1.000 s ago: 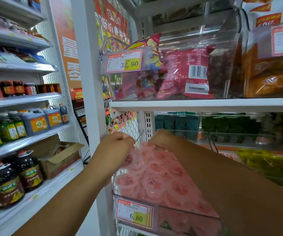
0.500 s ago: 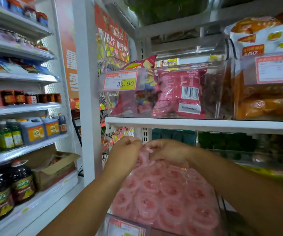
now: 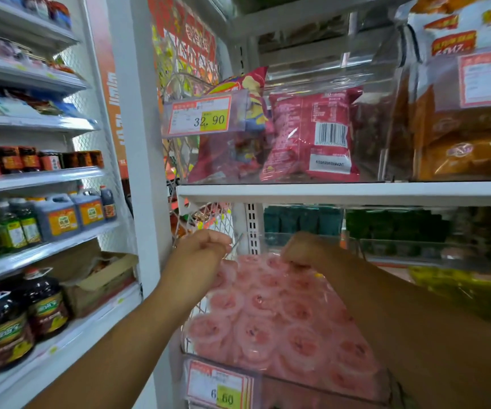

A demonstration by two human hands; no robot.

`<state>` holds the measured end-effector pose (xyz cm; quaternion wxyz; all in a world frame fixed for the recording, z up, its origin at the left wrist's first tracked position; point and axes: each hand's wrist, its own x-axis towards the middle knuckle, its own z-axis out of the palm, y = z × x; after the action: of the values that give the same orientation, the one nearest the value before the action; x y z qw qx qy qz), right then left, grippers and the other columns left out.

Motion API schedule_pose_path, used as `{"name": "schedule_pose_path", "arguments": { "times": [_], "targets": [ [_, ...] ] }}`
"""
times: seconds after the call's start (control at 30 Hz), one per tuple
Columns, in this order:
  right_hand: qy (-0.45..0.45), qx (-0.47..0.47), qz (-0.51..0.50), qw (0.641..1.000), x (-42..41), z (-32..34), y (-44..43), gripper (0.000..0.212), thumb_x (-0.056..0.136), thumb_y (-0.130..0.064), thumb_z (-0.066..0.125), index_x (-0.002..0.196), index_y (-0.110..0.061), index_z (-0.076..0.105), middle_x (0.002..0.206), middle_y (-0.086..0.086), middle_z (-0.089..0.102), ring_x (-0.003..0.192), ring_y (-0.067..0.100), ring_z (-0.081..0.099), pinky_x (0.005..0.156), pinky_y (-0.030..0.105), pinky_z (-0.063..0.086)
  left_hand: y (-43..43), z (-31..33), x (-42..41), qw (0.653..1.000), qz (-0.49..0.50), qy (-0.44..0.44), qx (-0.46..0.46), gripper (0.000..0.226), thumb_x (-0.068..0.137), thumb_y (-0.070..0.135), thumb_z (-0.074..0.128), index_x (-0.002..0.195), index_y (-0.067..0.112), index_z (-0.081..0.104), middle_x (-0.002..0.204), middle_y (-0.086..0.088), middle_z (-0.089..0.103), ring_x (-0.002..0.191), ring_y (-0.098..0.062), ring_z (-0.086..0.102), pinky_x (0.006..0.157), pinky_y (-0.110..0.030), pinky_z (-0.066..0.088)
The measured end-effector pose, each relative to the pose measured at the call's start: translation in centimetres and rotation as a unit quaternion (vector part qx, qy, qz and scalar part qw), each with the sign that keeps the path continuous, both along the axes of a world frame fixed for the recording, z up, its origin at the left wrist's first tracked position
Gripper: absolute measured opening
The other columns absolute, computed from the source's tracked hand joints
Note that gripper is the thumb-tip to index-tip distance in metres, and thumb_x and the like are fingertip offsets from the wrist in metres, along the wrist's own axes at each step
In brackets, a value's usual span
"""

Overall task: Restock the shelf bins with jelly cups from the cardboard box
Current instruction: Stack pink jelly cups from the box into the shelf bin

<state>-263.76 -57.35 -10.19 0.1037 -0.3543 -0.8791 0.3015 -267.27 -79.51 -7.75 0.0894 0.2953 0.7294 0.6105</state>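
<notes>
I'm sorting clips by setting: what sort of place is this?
Most likely a grocery shop aisle: price tags on clear shelf bins, bottled oils and sauces on white shelves, and packaged snacks.

The upper price tag (image 3: 200, 118), clipped to a clear bin (image 3: 327, 72) at upper middle, reads 32.90. The lower price tag (image 3: 219, 386), at the bottom on the bin front (image 3: 312, 388) below the pink jelly cups (image 3: 267, 320), reads 6.60. The red packet (image 3: 297, 125) carries a barcode (image 3: 331, 133), but its digits are too blurred to read.
</notes>
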Motion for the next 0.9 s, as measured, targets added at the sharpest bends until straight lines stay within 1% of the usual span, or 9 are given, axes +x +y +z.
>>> {"name": "schedule_pose_path", "arguments": {
  "times": [0.2, 0.37, 0.47, 0.57, 0.63, 0.7, 0.77, 0.83, 0.9],
  "targets": [
    [-0.026, 0.123, 0.030, 0.992, 0.3, 0.8, -0.8, 0.019, 0.095, -0.017, 0.050, 0.087, -0.004, 0.061, 0.078, 0.006, 0.055, 0.065, 0.014, 0.050, 0.058, 0.023, 0.042, 0.8, -0.4, -0.1, 0.998, 0.017, -0.063, -0.006, 0.021, 0.093, 0.011, 0.053, 0.093, 0.023, 0.070, 0.105, 0.001, 0.069, 0.094, -0.024, 0.063, 0.086, -0.038, 0.055],
    [0.106, -0.186, 0.258, 0.942, 4.0, 3.6, -4.1, 0.039, 0.084, 0.006, 0.058, 0.108, -0.024, 0.065, 0.102, 0.005, 0.066, 0.086, 0.018, 0.058, 0.072, 0.026, 0.047, 3.8, 0.6, 0.1, 0.988, -0.014, -0.154, 0.027, 0.019, 0.096, 0.025, 0.045, 0.099, 0.013, 0.059, 0.060, -0.001, 0.068, 0.076, -0.024, 0.059, 0.092, -0.041, 0.049],
    [0.131, -0.196, 0.278, 0.931, 5.3, 3.2, -4.3, 0.036, 0.083, 0.001, 0.069, 0.108, -0.023, 0.064, 0.091, 0.002, 0.065, 0.084, 0.019, 0.059, 0.070, 0.026, 0.048, 6.1, 0.9, 0.7, 0.973, -0.067, -0.216, 0.045, 0.026, 0.095, 0.021, 0.038, 0.084, 0.006, 0.057, 0.072, -0.014, 0.064, 0.060, -0.023, 0.051, 0.065, -0.033, 0.048],
    [0.219, -0.198, 0.199, 0.934, 6.1, 3.3, -2.4, 0.010, 0.084, -0.007, 0.071, 0.092, -0.012, 0.067, 0.082, 0.005, 0.066, 0.070, 0.014, 0.061, 0.063, 0.022, 0.051, 8.3, 1.2, 1.3, 0.949, -0.158, -0.262, 0.071, 0.031, 0.098, 0.022, 0.033, 0.102, 0.001, 0.055, 0.091, -0.017, 0.070, 0.074, -0.025, 0.050, 0.077, -0.038, 0.048],
    [0.226, -0.171, 0.140, 0.949, 6.5, 3.6, -0.8, 0.013, 0.086, -0.003, 0.068, 0.077, -0.010, 0.063, 0.065, 0.001, 0.062, 0.055, 0.007, 0.058, 0.052, 0.016, 0.048, 9.4, 0.7, 0.9, 0.982, -0.132, -0.134, 0.028, 0.036, 0.099, 0.023, 0.038, 0.119, 0.000, 0.057, 0.105, -0.019, 0.068, 0.094, -0.026, 0.057, 0.097, -0.042, 0.046],
    [0.146, -0.045, 0.065, 0.986, 6.5, 4.0, 1.0, 0.018, 0.090, -0.008, 0.066, 0.072, -0.009, 0.065, 0.053, -0.001, 0.060, 0.046, 0.004, 0.055, 0.046, 0.012, 0.043, 10.0, -0.2, -0.1, 0.990, -0.106, 0.081, -0.046, 0.036, 0.095, 0.019, 0.043, 0.122, 0.003, 0.061, 0.119, -0.021, 0.063, 0.106, -0.032, 0.060, 0.094, -0.043, 0.051],
    [0.037, 0.060, 0.019, 0.997, 6.3, 4.3, 2.0, 0.017, 0.091, -0.015, 0.065, 0.082, -0.003, 0.070, 0.061, 0.006, 0.064, 0.052, 0.011, 0.057, 0.052, 0.015, 0.044, 9.6, -1.4, -0.8, 0.932, -0.149, 0.255, -0.211, 0.041, 0.098, 0.024, 0.041, 0.137, 0.017, 0.054, 0.142, -0.015, 0.048, 0.129, -0.033, 0.048, 0.105, -0.044, 0.043],
    [-0.035, 0.064, -0.005, 0.997, 5.6, 4.1, 2.2, 0.022, 0.093, -0.017, 0.063, 0.081, 0.001, 0.067, 0.055, 0.005, 0.063, 0.044, 0.010, 0.056, 0.044, 0.014, 0.041, 9.7, -3.3, -2.3, 0.854, -0.171, 0.292, -0.395, 0.048, 0.103, 0.040, 0.033, 0.151, 0.033, 0.029, 0.163, -0.001, 0.011, 0.150, -0.023, 0.009, 0.120, -0.043, 0.011],
    [-0.091, 0.036, -0.013, 0.995, 4.9, 3.5, 2.0, 0.029, 0.096, -0.015, 0.059, 0.071, 0.000, 0.058, 0.050, 0.004, 0.060, 0.040, 0.009, 0.054, 0.043, 0.016, 0.043, 9.8, -4.3, -3.1, 0.827, -0.181, 0.319, -0.426, 0.050, 0.102, 0.050, 0.023, 0.151, 0.041, 0.019, 0.163, 0.002, -0.001, 0.150, -0.020, -0.001, 0.121, -0.044, 0.002]
  ]
}}
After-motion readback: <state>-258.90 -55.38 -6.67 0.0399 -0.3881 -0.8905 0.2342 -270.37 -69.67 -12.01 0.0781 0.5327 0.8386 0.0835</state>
